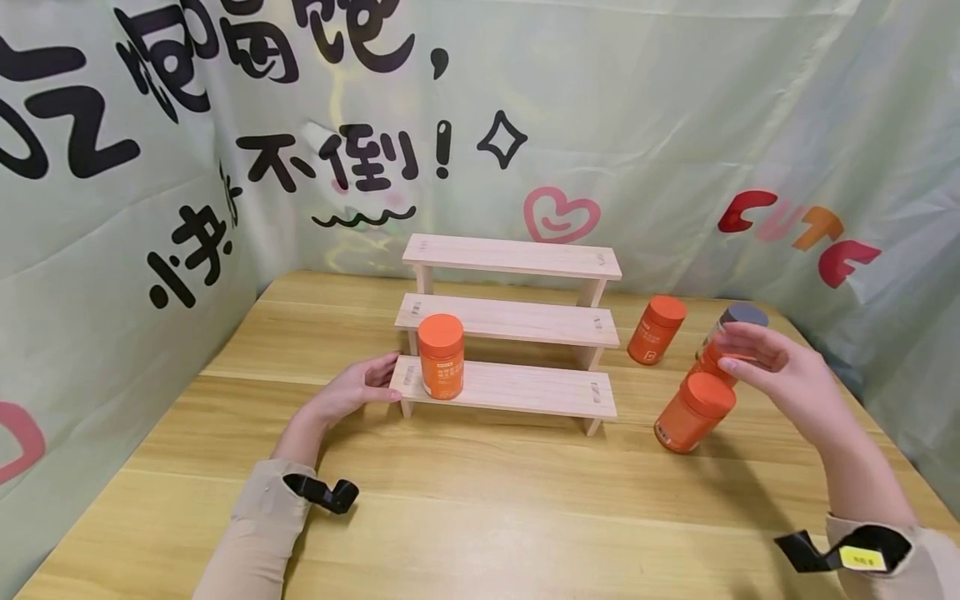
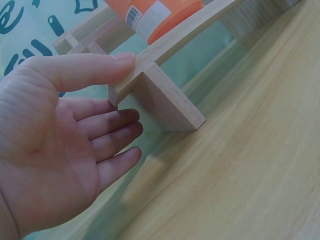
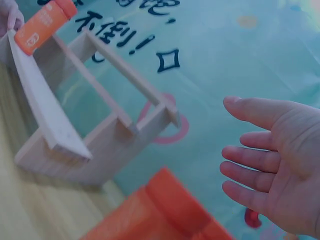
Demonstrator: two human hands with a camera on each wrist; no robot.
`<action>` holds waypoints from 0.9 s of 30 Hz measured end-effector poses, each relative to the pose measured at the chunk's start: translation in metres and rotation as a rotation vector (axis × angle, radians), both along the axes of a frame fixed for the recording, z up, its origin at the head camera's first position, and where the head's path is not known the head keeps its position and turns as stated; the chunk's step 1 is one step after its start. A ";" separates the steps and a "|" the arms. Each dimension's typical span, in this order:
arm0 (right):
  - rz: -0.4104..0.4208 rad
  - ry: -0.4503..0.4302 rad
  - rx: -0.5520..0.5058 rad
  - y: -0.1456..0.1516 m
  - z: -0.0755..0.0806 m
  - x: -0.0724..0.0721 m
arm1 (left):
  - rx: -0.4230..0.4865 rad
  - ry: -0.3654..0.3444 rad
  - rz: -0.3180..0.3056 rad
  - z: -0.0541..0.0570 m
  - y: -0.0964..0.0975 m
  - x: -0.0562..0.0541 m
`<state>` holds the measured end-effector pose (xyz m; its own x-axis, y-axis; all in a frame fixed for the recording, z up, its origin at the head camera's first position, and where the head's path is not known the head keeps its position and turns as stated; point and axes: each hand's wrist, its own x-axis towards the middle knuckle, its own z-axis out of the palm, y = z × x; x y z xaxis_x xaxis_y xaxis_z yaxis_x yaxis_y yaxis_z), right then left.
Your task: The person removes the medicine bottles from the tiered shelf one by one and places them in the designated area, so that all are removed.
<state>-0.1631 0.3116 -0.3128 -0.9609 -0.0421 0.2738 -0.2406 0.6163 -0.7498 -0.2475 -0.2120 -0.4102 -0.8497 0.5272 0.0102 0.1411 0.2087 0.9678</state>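
A three-step wooden display stand (image 1: 517, 387) stands on the table. My left hand (image 1: 360, 387) grips the left end of its lowest step; in the left wrist view, the thumb (image 2: 107, 67) lies on top and the index finger touches the end from below. An orange bottle (image 1: 442, 358) stands upright near that end of the step. My right hand (image 1: 783, 371), fingers apart and holding nothing, hovers among the bottles on the right. Nearest to it are a front orange bottle (image 1: 693, 412) and another orange bottle (image 1: 716, 362), partly hidden by the hand and front bottle.
A further orange bottle (image 1: 656, 329) stands right of the stand. Behind my right fingers is a bottle with a grey-blue lid (image 1: 745, 314), partly covered. A printed cloth backdrop (image 1: 675, 125) rises behind the wooden table (image 1: 480, 517) and along its sides.
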 end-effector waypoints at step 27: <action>0.406 -0.008 -0.159 -0.121 0.041 -0.045 | 0.001 -0.003 -0.002 0.001 0.000 0.000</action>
<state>-0.2079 0.1906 -0.2723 -0.8772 -0.3752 0.2995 -0.4332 0.3499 -0.8306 -0.2471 -0.2124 -0.4096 -0.8489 0.5285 0.0078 0.1382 0.2076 0.9684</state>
